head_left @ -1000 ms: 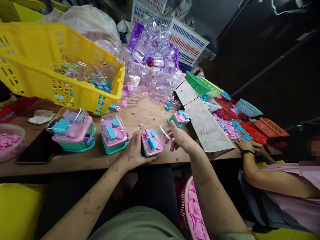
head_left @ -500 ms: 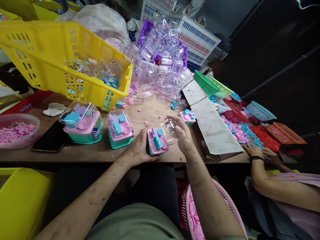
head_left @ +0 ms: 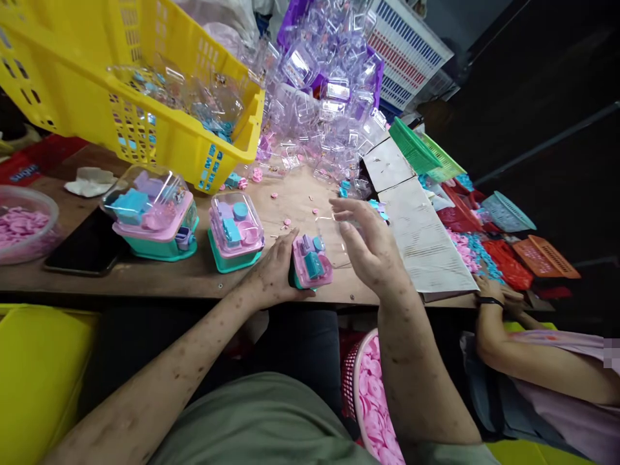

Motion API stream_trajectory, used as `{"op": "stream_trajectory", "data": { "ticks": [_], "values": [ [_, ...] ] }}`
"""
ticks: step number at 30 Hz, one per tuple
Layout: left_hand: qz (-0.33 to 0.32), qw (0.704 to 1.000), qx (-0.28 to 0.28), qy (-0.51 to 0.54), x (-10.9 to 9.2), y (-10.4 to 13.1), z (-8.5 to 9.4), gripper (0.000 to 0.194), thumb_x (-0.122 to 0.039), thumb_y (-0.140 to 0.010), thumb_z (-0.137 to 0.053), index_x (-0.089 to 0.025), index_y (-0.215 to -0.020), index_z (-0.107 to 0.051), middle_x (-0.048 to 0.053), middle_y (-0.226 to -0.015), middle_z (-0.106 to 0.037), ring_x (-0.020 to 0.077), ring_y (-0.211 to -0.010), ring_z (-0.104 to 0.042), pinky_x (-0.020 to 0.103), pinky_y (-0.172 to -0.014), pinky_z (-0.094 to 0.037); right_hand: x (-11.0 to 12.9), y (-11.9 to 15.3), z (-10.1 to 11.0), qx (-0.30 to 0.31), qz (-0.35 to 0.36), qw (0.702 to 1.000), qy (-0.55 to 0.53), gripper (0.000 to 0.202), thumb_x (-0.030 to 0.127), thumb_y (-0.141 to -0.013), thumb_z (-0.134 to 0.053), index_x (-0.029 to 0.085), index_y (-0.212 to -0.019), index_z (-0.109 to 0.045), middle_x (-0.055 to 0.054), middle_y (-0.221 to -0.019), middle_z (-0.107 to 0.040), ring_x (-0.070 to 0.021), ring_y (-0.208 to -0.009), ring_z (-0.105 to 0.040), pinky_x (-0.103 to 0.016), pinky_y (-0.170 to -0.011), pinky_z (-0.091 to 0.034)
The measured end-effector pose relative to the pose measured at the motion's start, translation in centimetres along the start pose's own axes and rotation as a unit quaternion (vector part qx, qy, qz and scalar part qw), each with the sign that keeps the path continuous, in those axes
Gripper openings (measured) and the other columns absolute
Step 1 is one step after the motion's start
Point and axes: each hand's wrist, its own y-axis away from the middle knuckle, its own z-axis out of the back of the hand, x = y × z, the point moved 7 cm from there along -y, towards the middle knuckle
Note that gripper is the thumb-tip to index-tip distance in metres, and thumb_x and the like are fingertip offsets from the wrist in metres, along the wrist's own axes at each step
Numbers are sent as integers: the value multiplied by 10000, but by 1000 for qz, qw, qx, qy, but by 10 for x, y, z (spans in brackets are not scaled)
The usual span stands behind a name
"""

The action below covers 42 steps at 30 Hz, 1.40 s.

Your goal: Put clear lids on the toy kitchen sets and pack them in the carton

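Observation:
My left hand (head_left: 274,274) is closed around the side of a small toy playset box (head_left: 312,263), with a teal base and pink and blue molded pieces on top. Faint clear plastic edges, like a lid (head_left: 334,226), show just beyond the box's right side; whether it is attached I cannot tell. To the right of the box my right hand (head_left: 375,248) is raised with its fingers apart, nothing visible in it. Left of my left hand stands a similar box under a clear cover (head_left: 236,231), and farther left a larger covered one (head_left: 152,213).
A yellow crate (head_left: 159,123) stands at the back left, before a heap of clear plastic covers (head_left: 329,110). A cardboard strip (head_left: 419,232) borders the right side. A phone (head_left: 87,242) lies at left. A co-worker's arm (head_left: 523,352) reaches in at right.
My right hand has lifted away from the clear lid and moved right, its fingers spreading. My left hand still grips the toy box. The view has shifted somewhat.

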Motion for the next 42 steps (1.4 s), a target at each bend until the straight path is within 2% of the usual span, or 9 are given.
{"op": "stream_trajectory", "data": {
  "ticks": [4, 7, 11, 15, 19, 22, 28, 34, 42],
  "values": [
    [-15, 1000, 1, -2, -3, 0, 3, 1501, -564, -734, -1083, -272, -1827, -97, 259, -1794, -402, 508, -1719, -388, 706, -1395, -395, -6, 12, 23, 89, -16, 995, 44, 449, 527, -1170, -577, 284, -1508, -747, -119, -1402, -780, -332, -1269, -754, -551, -1150, -612],
    [-24, 1000, 1, -9, -4, 0, 5, 1505, -553, -742, -1084, -289, -1834, -83, 260, -1807, -374, 510, -1710, -395, 711, -1385, -403, -2, 45, 26, 238, -41, 970, 40, 569, 505, -1175, -594, 299, -1705, -606, -105, -1395, -811, -300, -1210, -800, -506, -1099, -657],
    [-33, 999, 7, -9, -4, 0, 4, 1507, -553, -754, -1080, -300, -1841, -67, 258, -1827, -347, 501, -1708, -394, 715, -1383, -398, 6, 87, 23, 299, -67, 951, 48, 699, 463, -1163, -625, 327, -1820, -428, -114, -1631, -707, -321, -1370, -769, -543, -1172, -645],
    [-27, 1000, 8, -1, -4, -1, 4, 1498, -545, -753, -1082, -298, -1838, -79, 252, -1818, -367, 495, -1711, -394, 709, -1388, -391, 11, 89, 26, 261, -56, 962, 62, 685, 477, -1157, -640, 382, -1806, -443, -93, -1694, -651, -345, -1480, -704, -577, -1195, -635],
    [-11, 1000, 11, 0, -4, -1, 3, 1534, -549, -732, -1092, -283, -1833, -58, 268, -1849, -308, 504, -1733, -355, 713, -1405, -355, 27, 50, 41, 94, -20, 991, 92, 539, 477, -1197, -543, 332, -1716, -559, -119, -1563, -712, -337, -1394, -723, -582, -1204, -611],
    [-5, 1000, 6, 12, -4, 0, 3, 1522, -595, -723, -1086, -262, -1817, -82, 279, -1845, -284, 520, -1719, -372, 731, -1403, -347, 42, 22, 26, 16, 15, 992, 121, 493, 485, -1199, -508, 286, -1636, -619, -145, -1498, -712, -343, -1372, -710, -598, -1208, -598],
    [-6, 1000, -5, 19, -4, 0, -1, 1377, -533, -723, -1085, -250, -1743, -205, 247, -1721, -456, 518, -1659, -461, 727, -1375, -416, 48, 4, -28, 60, 79, 980, 170, 436, 409, -1137, -595, 308, -1553, -682, -141, -1470, -696, -379, -1421, -672, -666, -1241, -563],
    [-14, 997, -16, 78, -7, -2, 0, 1366, -457, -692, -1105, -244, -1743, -258, 246, -1758, -441, 506, -1707, -404, 728, -1410, -357, 41, 14, -37, 86, 88, 976, 180, 436, 361, -1160, -579, 310, -1582, -674, -148, -1449, -691, -368, -1402, -685, -649, -1257, -553],
    [-17, 997, -24, 67, -4, -4, -6, 1387, -471, -656, -1113, -215, -1723, -264, 269, -1708, -488, 520, -1641, -485, 747, -1327, -452, 39, 17, -46, 82, 71, 971, 213, 434, 312, -1198, -457, 300, -1562, -694, -155, -1441, -688, -350, -1402, -677, -623, -1239, -560]
  ]
}}
